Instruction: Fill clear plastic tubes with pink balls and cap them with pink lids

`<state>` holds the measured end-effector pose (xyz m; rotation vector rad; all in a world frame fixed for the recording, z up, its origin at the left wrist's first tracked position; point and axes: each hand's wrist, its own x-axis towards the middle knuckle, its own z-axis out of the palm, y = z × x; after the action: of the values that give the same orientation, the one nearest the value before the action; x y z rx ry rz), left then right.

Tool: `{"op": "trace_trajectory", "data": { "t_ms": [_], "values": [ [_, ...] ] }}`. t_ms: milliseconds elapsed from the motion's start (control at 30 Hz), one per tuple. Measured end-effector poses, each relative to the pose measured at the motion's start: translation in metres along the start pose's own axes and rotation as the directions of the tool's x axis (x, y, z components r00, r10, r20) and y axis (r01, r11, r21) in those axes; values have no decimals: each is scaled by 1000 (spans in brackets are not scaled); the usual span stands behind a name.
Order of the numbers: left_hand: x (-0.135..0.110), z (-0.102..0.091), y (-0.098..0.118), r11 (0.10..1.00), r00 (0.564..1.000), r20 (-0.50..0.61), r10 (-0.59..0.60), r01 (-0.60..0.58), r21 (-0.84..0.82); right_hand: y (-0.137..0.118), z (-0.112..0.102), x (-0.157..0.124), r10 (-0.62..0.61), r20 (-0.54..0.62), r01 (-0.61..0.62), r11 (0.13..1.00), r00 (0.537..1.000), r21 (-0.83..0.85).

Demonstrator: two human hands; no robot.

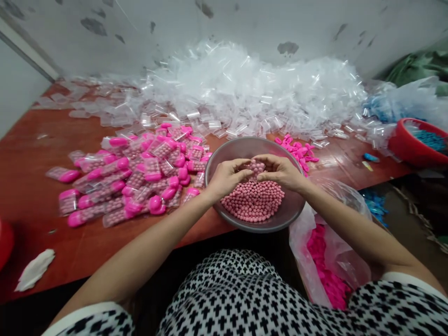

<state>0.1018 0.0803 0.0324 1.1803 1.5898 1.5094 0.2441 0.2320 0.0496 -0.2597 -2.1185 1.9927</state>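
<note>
Both my hands meet over a grey bowl (301, 210) at the table's front edge. Between the fingertips of my left hand (227, 176) and my right hand (282, 171) is a small cluster of pink beads (256, 169). Whether a clear case surrounds this cluster I cannot make out. Thumbs and fingers of both hands are closed against it from either side. Loose pink beads (254, 203) cover the bottom of the bowl just below. Left of the bowl lies a heap of clear bead-filled cases with bright pink caps (152, 168).
A large pile of clear plastic cases (245, 88) runs along the wall. Loose pink caps (297, 151) lie behind the bowl. At right stands a red basin (402, 144) with blue pieces; below, an open plastic bag (303, 238) holds pink pieces. A white scrap (36, 270) lies front left.
</note>
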Motion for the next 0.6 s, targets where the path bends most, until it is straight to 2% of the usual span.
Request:
{"op": "trace_trajectory", "data": {
  "t_ms": [67,300,467,600],
  "values": [
    [4,2,-1,997,999,20,-35,36,-61,-2,-5,-5,-28,-24,28,1000,999,7],
    [4,5,9,989,992,116,-42,58,-136,-5,-16,-10,-62,36,65,991,997,-119],
    [1,7,6,994,987,154,-55,69,-90,-6,-14,-10,11,93,9,977,996,-213],
    [3,5,1,997,994,103,-34,41,-69,-7,-13,-12,77,95,-62,987,993,-149]
  ]
}}
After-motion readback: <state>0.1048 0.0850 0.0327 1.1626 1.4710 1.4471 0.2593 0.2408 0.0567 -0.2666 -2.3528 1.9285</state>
